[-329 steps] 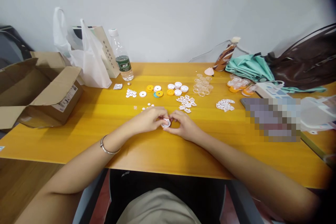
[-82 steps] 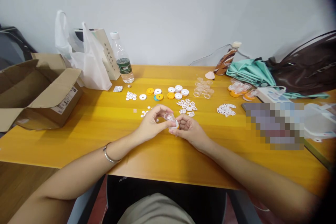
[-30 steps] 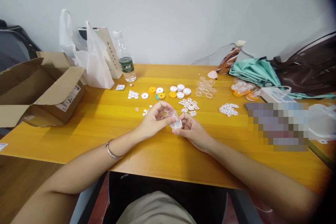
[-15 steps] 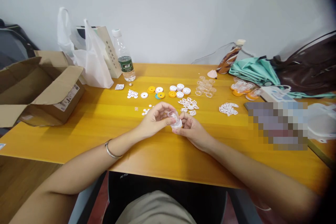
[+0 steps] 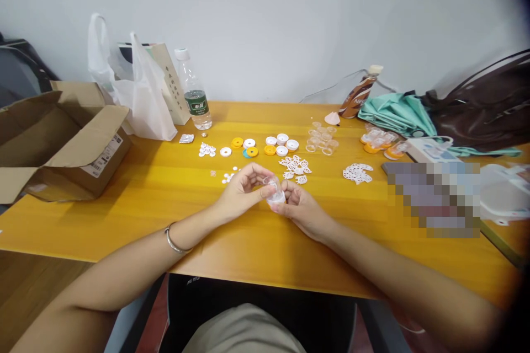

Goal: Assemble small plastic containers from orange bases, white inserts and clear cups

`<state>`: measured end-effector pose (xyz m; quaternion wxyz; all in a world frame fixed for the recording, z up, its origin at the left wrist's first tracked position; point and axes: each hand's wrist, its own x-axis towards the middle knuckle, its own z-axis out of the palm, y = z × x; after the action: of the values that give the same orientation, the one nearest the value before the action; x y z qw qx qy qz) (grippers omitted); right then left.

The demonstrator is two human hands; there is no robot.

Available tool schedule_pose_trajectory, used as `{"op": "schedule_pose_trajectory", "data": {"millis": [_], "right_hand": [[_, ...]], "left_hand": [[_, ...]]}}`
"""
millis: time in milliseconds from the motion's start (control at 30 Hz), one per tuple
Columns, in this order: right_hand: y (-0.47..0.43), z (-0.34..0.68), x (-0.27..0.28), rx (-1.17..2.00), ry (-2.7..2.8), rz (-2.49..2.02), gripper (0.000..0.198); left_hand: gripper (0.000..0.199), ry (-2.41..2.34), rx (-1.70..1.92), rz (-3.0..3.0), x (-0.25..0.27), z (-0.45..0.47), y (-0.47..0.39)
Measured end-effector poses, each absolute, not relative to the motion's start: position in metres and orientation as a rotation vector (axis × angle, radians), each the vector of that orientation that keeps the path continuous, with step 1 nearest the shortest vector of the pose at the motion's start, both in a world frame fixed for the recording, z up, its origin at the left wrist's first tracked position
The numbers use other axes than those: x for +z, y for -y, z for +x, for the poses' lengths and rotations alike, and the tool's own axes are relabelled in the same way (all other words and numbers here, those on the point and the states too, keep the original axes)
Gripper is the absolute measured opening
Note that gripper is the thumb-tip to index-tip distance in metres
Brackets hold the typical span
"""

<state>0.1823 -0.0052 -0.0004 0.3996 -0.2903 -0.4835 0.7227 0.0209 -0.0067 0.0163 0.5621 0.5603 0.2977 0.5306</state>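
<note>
Over the near part of the table, my left hand (image 5: 247,190) pinches a small clear plastic cup (image 5: 273,186) between thumb and fingers. From the other side, my right hand (image 5: 305,208) grips the white round base (image 5: 276,198) at the cup's lower end. Cup and base touch; whether they are locked together I cannot tell. Just beyond the hands lie white openwork pieces (image 5: 295,166) and small white discs (image 5: 227,177). White and yellow round caps (image 5: 282,151) sit farther back, beside several loose clear cups (image 5: 321,138).
At left stand an open cardboard box (image 5: 74,160), a white plastic bag (image 5: 144,99) and a water bottle (image 5: 197,102). Toward the right are more white openwork pieces (image 5: 358,173), orange-based clear-topped items (image 5: 376,140), a brown bottle (image 5: 358,96), a teal folded cloth (image 5: 399,113) and a dark bag (image 5: 484,102).
Both hands keep their hold, with only slight finger movement at the cup and base. The whole view has shifted a little; the things on the table stay in place.
</note>
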Motion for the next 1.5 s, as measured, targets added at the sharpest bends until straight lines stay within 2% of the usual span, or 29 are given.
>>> {"op": "schedule_pose_trajectory", "data": {"millis": [267, 467, 667, 1033, 1267, 1500], "right_hand": [[0.007, 0.183, 0.001, 1.918, 1.199, -0.749, 0.036], [0.006, 0.183, 0.003, 1.943, 1.178, -0.715, 0.033], [0.002, 0.185, 0.002, 1.911, 1.172, -0.76, 0.035], [0.004, 0.182, 0.001, 1.952, 1.182, -0.74, 0.024], [0.005, 0.182, 0.004, 1.977, 1.168, -0.731, 0.016], [0.008, 0.186, 0.0, 2.09, 1.183, -0.603, 0.021]], "left_hand": [[0.027, -0.589, 1.027, 1.376, 0.017, 0.01, 0.004], [0.03, -0.563, 1.012, 1.307, 0.016, 0.011, 0.004], [0.04, -0.569, 1.046, 1.322, 0.019, 0.013, 0.004], [0.027, -0.773, 1.188, 1.366, 0.014, 0.015, 0.001], [0.03, -0.712, 1.085, 1.405, 0.016, 0.011, 0.001], [0.033, -0.538, 1.005, 1.304, 0.014, 0.01, 0.0]]}}
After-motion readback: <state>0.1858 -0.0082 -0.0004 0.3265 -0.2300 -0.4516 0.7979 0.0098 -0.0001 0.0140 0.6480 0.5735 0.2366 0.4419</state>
